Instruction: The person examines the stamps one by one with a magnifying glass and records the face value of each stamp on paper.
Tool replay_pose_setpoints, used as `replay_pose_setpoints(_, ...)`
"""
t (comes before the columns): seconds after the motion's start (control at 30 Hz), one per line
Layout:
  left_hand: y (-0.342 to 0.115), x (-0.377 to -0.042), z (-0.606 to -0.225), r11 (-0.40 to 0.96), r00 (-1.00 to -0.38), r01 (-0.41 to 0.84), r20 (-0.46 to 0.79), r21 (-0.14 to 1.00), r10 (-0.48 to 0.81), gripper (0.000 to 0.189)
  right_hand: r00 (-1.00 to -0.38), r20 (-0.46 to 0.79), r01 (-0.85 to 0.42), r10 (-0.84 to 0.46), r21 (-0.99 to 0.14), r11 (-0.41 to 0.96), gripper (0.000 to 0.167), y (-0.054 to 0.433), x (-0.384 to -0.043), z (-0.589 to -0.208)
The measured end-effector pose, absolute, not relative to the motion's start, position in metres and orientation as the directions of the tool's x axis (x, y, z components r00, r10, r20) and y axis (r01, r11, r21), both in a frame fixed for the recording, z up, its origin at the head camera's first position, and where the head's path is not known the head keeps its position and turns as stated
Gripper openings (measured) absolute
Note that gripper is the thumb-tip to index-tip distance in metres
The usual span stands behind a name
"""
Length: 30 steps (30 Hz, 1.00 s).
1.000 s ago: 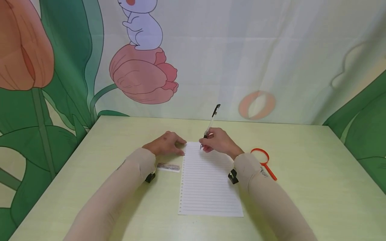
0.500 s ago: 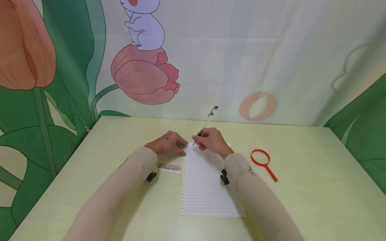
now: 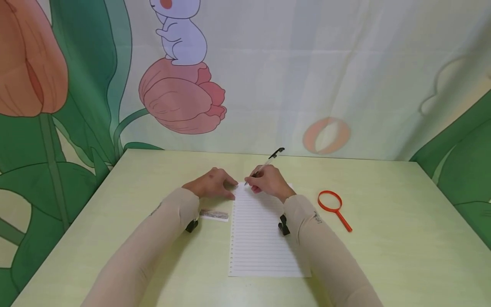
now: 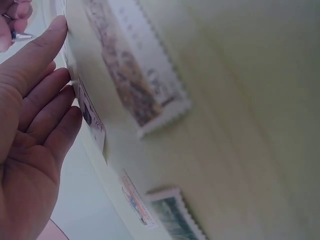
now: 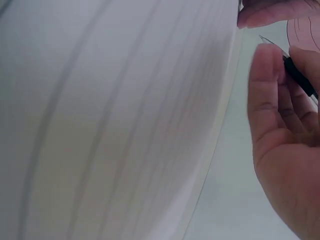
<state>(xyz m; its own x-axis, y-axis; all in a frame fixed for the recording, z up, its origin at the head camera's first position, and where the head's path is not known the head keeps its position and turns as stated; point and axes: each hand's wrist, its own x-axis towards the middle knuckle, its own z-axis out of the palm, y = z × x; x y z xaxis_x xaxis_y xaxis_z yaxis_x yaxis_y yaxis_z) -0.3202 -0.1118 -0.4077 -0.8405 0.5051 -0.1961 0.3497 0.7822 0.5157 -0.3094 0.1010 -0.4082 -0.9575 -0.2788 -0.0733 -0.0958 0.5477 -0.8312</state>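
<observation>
With thumb and fingers apart, a left hand [image 3: 212, 183] is resting at the edge of a ruled loose-leaf sheet [image 3: 264, 251], near postage stamps [image 4: 132, 62]; the right hand [image 3: 269, 181] is pinching a pen [image 3: 272, 157] by the sheet's upper left corner. A red magnifying glass [image 3: 338, 210] is lying farther right. The pen is leaning lower than half a second earlier.

White lined paper [image 3: 264, 243], orange-red magnifier [image 3: 338, 211], black-and-clear pen [image 3: 271, 157]

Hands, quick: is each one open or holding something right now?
Left hand: open, at the edge of the lined paper, gripping nothing.
Right hand: closed, holding a pen.
</observation>
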Motion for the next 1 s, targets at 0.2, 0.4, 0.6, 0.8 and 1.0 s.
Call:
replay_pose_setpoints(0.2,-0.1134,-0.3189,-0.4086,0.773,-0.834,0.359,-0.193,0.523,0.518,0.048,-0.937,-0.079,-0.157,-0.341,-0.775,0.612,0.015,0.1048,-0.3089,-0.4117)
replay_pose_setpoints(0.4,-0.1137,-0.3195,-0.4075,0.777,-0.835,0.365,-0.189,0.512,0.517,0.046,-0.923,-0.070,-0.188,-0.377,-0.775,0.603,0.013,0.1052,-0.3089,-0.4133)
replay_pose_setpoints(0.6,-0.1139,-0.3193,-0.4060,0.782,-0.837,0.359,-0.195,0.510,0.511,0.046,-0.914,-0.058,-0.224,-0.400,-0.752,0.620,0.013,0.1048,-0.3086,-0.4115)
replay_pose_setpoints(0.8,-0.1135,-0.3199,-0.4078,0.783,-0.836,0.352,-0.203,0.513,0.509,0.047,-0.912,-0.059,-0.227,-0.406,-0.752,0.619,0.014,0.1068,-0.3090,-0.4141)
replay_pose_setpoints(1.0,-0.1129,-0.3217,-0.4079,0.774,-0.830,0.362,-0.198,0.520,0.522,0.047,-0.907,-0.048,-0.245,-0.417,-0.746,0.619,0.014,0.1079,-0.3095,-0.4141)
